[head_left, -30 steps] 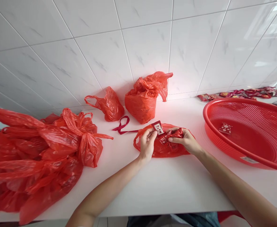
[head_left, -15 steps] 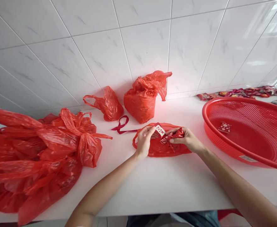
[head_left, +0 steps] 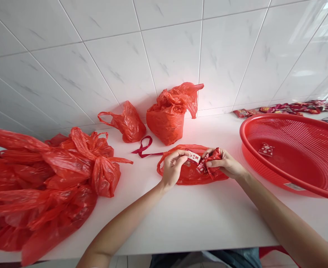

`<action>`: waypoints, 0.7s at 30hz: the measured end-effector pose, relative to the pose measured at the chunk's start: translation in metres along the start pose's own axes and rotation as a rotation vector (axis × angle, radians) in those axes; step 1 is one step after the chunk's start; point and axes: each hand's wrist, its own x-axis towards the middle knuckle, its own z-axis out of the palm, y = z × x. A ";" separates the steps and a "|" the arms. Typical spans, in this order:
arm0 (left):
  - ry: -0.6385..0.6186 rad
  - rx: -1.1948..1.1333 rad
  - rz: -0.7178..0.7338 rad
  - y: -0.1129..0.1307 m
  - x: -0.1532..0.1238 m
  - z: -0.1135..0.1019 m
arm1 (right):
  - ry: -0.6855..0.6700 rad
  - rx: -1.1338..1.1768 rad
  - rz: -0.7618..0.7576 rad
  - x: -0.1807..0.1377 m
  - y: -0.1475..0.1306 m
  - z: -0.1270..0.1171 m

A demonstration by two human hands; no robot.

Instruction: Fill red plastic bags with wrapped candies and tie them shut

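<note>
- Head view: left hand (head_left: 171, 170) pinches a white-faced packet (head_left: 194, 157) between thumb and fingers, at the cluster's near side; contact with the cluster unclear.
- Right hand (head_left: 229, 164) grips a cluster of red packets (head_left: 215, 158), thumb across them.
- Beneath both hands: red plastic bag (head_left: 189, 178), lying flat on the white tabletop (head_left: 203, 219).
- Left of the left hand: dark red ribbon (head_left: 138, 151), looped; farther left, a heap of red bags (head_left: 52, 182).
- Beyond the hands, by the wall: smaller bag (head_left: 132, 125), fuller bag (head_left: 165, 125).
- Right of the right hand: red basket (head_left: 255, 167), one spotted packet (head_left: 265, 149) inside.
</note>
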 end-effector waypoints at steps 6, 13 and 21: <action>-0.024 0.026 -0.030 -0.005 0.000 0.000 | -0.008 0.006 0.005 -0.001 -0.001 -0.001; 0.078 0.055 -0.034 -0.010 0.000 -0.001 | -0.050 -0.039 0.058 0.000 0.003 0.003; 0.039 -0.023 -0.131 -0.005 0.002 0.000 | -0.008 -0.023 0.080 0.003 0.008 0.001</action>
